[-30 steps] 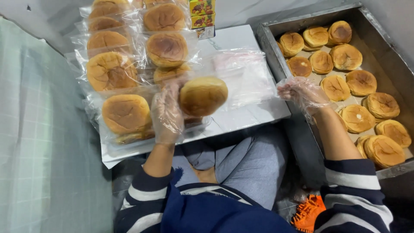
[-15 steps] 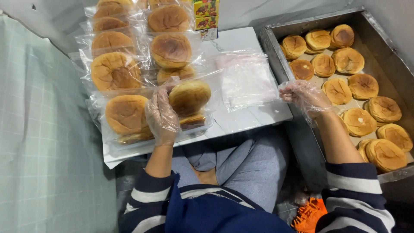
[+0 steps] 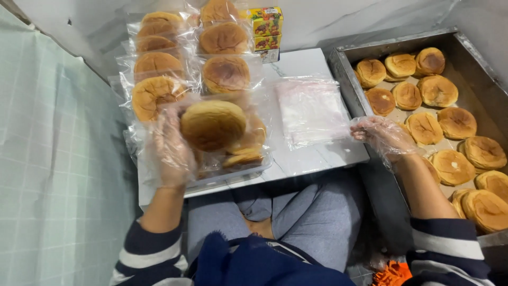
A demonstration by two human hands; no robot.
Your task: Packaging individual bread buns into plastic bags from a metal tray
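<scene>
At the far left of the frame a pale green tiled wall [image 3: 47, 175] runs down the side. Next to it, in the upper left, bagged buns [image 3: 159, 63] lie in two rows on the white tabletop [image 3: 317, 156], each round brown bun sealed in its own clear wrapper. Below them, left of centre, the left hand [image 3: 172, 151], gloved in thin clear plastic, grips a bagged bun [image 3: 212, 124] from its left side, fingers closed against the wrapper, holding it just above more wrapped buns that sit in a clear tray [image 3: 238, 172] at the near edge of the tabletop. At the top centre small colourful cartons [image 3: 266, 26] stand stacked against the back wall, just beside the rows of buns. Right of centre a flat stack of empty clear bags [image 3: 311, 108] lies on the bare tabletop. The right hand [image 3: 382, 136], also in a clear plastic glove, sits at the right edge of that stack with its fingers curled loosely and touching the corner of the top bag; whether it pinches the bag I cannot tell. On the right side of the frame a deep metal tray [image 3: 344, 79] lined with brown paper holds loose unwrapped buns [image 3: 439, 90] lying side by side. Along the bottom, striped sleeves [image 3: 151, 254] and grey trousers [image 3: 312, 217] show, with something orange [image 3: 391, 274] at the lower right.
</scene>
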